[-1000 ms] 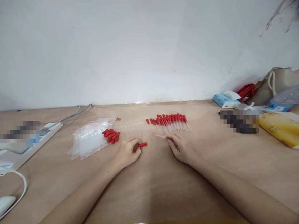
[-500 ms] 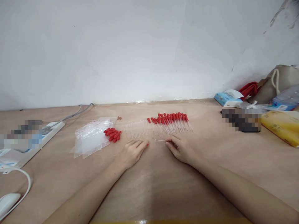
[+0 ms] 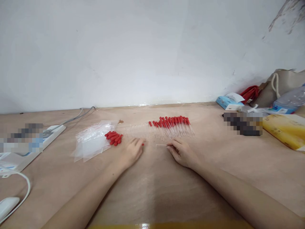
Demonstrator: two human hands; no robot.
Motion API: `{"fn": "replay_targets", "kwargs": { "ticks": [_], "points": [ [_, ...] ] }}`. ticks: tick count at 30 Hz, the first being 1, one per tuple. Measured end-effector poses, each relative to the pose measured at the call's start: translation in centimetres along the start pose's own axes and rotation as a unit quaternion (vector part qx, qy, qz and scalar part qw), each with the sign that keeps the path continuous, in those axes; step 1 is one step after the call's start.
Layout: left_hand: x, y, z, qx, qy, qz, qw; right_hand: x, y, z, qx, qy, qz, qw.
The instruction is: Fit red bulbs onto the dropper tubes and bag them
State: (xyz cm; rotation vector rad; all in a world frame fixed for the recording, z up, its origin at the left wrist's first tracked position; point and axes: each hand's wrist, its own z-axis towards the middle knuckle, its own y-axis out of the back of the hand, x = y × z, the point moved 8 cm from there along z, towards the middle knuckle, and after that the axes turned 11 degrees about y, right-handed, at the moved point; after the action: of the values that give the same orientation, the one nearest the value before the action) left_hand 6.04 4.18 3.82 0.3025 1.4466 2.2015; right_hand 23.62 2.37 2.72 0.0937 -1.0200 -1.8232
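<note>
My left hand (image 3: 130,152) is closed around a red rubber bulb (image 3: 143,144); only the bulb's tip shows past the fingers. Opposite it, my right hand (image 3: 183,153) pinches a thin clear dropper tube (image 3: 161,145), its free end pointing left toward my left hand. Bulb and tube are apart. Just beyond my left hand lies a row of bare clear tubes (image 3: 137,129). A small pile of red bulbs (image 3: 113,137) sits to its left. Droppers fitted with red bulbs (image 3: 176,121) lie side by side beyond my right hand.
Clear zip bags (image 3: 91,140) lie left of the bulb pile. A white power strip (image 3: 53,131) with cables is at far left. On the right are a blue tissue pack (image 3: 228,102), a blurred dark object (image 3: 251,130), a yellow package (image 3: 283,127) and a plastic bottle (image 3: 289,101).
My left hand has drawn slightly left with the red bulb, widening the gap to the tube. My right hand keeps its pinch on the tube. The view has shifted a little.
</note>
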Motion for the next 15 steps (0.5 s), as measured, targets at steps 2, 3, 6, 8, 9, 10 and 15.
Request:
{"fn": "replay_targets", "kwargs": {
  "ticks": [2, 3, 6, 8, 9, 10, 15],
  "points": [
    [3.0, 1.4, 0.5, -0.061, 0.077, 0.048, 0.994, 0.0, 0.0, 0.0, -0.002, 0.002, 0.002, 1.000],
    [4.3, 1.8, 0.7, -0.076, 0.108, 0.077, 0.988, 0.0, -0.1, 0.0, -0.002, 0.003, 0.003, 1.000],
    [6.4, 1.8, 0.9, -0.064, 0.131, 0.163, 0.976, -0.1, -0.1, -0.1, -0.004, 0.002, 0.002, 1.000],
    [6.6, 1.3, 0.8, -0.050, 0.113, 0.194, 0.973, -0.1, -0.1, -0.1, -0.004, 0.000, -0.001, 1.000],
    [6.6, 1.2, 0.8, -0.048, 0.104, 0.197, 0.974, -0.1, -0.2, -0.1, -0.003, 0.000, -0.002, 1.000],
    [6.5, 1.2, 0.8, -0.051, 0.097, 0.192, 0.975, -0.1, -0.2, -0.2, -0.001, -0.001, -0.004, 1.000],
    [7.0, 3.0, 0.8, -0.125, 0.154, 0.061, 0.978, 0.0, 0.0, -0.1, -0.004, 0.001, -0.012, 1.000]
  ]
}}
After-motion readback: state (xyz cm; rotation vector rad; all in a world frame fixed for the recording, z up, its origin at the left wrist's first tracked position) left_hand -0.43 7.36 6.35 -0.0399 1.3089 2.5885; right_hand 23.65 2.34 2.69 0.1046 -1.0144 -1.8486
